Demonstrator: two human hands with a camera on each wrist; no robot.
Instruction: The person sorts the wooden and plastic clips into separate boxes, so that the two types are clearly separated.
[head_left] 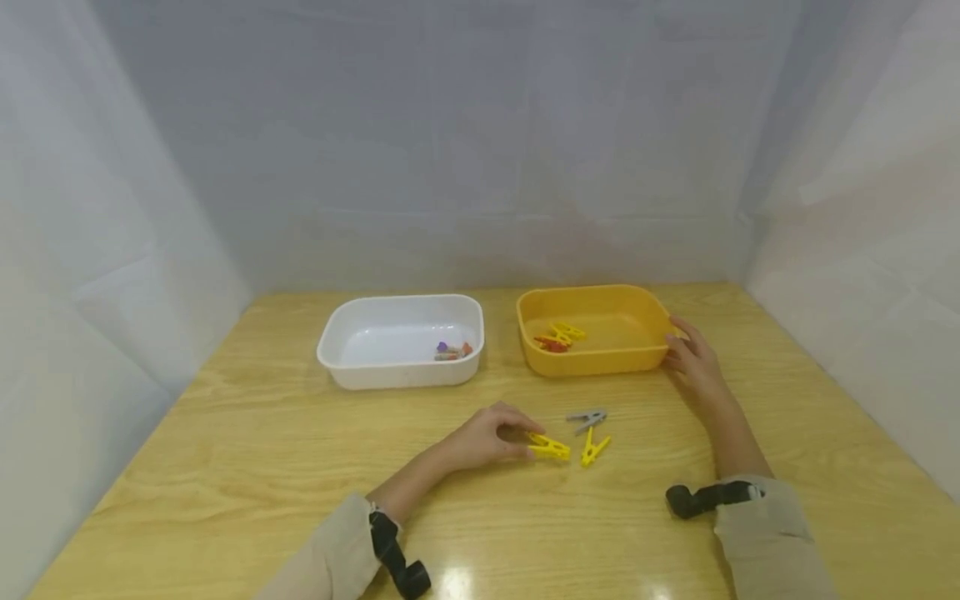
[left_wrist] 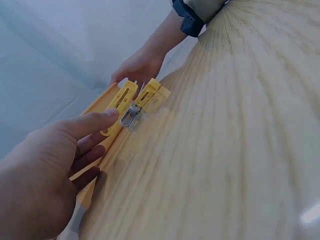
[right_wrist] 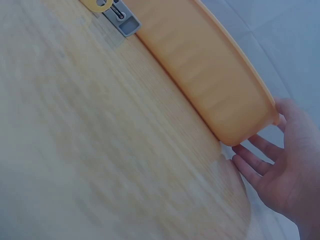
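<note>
My left hand (head_left: 523, 440) lies on the wooden table (head_left: 225, 433) and pinches the near end of a yellow clothespin (head_left: 550, 448). In the left wrist view its index finger (left_wrist: 95, 122) lies along that clothespin (left_wrist: 119, 105). Just to the right lie a second yellow clothespin (head_left: 595, 450) and a grey clothespin (head_left: 587, 419). My right hand (head_left: 681, 350) rests with straight fingers against the right corner of a yellow tub (head_left: 600, 362), also seen as hand (right_wrist: 257, 162) and tub (right_wrist: 210, 85). Inside the tub lie yellow and red clothespins (head_left: 558, 337).
A white tub (head_left: 397, 375) stands left of the yellow one, with a few small coloured clips (head_left: 452, 351) in its right corner. White fabric walls close in the table on three sides. A black strap sits on each wrist.
</note>
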